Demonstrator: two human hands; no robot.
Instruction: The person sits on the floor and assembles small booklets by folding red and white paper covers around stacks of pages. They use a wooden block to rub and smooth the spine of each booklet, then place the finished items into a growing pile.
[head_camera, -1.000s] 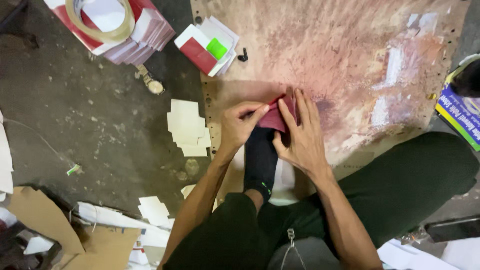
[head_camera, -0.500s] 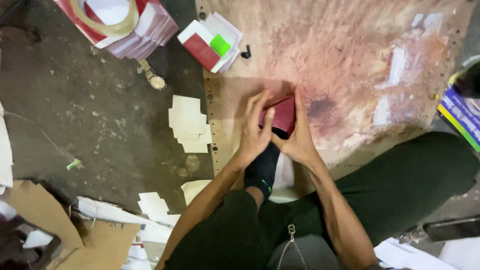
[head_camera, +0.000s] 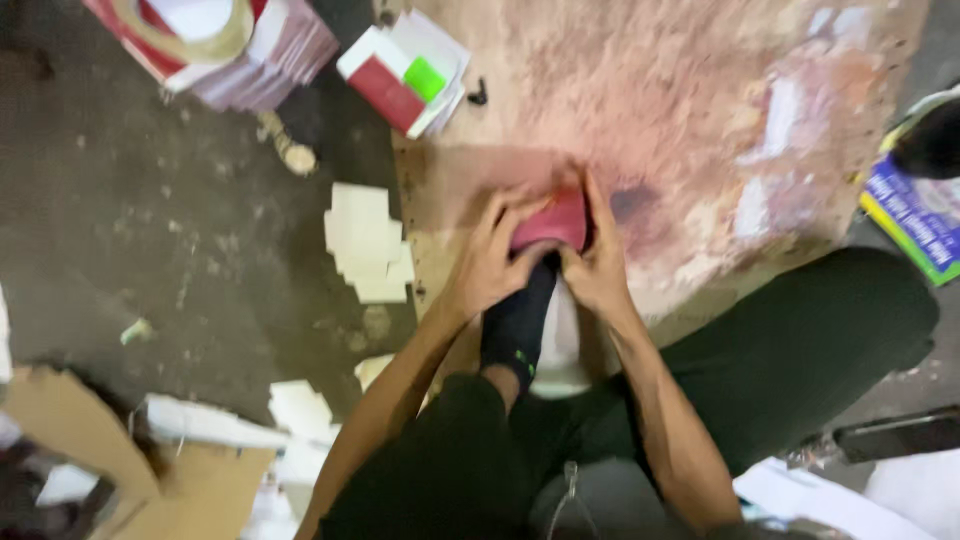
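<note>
Your fingers are closed on a small red folded piece (head_camera: 552, 220): the left hand (head_camera: 490, 262) grips its near left edge with the thumb underneath, and the right hand (head_camera: 598, 262) presses down on its right side, fingers laid along the edge. The image is blurred, so you cannot tell whether the piece is card or a small box. It lies on the stained pinkish board (head_camera: 700, 110) that serves as your work surface, just past the toe of your black-socked foot (head_camera: 520, 325), which rests between your wrists. Both forearms run back to your lap, legs in black trousers (head_camera: 790, 350)

On the board's far left corner sits a stack of white sheets with a red cover and green label (head_camera: 405, 75). Left of the board, on the dark floor (head_camera: 180, 230), lies a loose pile of white card blanks (head_camera: 365, 240). Farther up is a red-and-white stack topped by a roll of tape (head_camera: 185, 30). Torn brown cardboard (head_camera: 90, 440) lies at lower left
</note>
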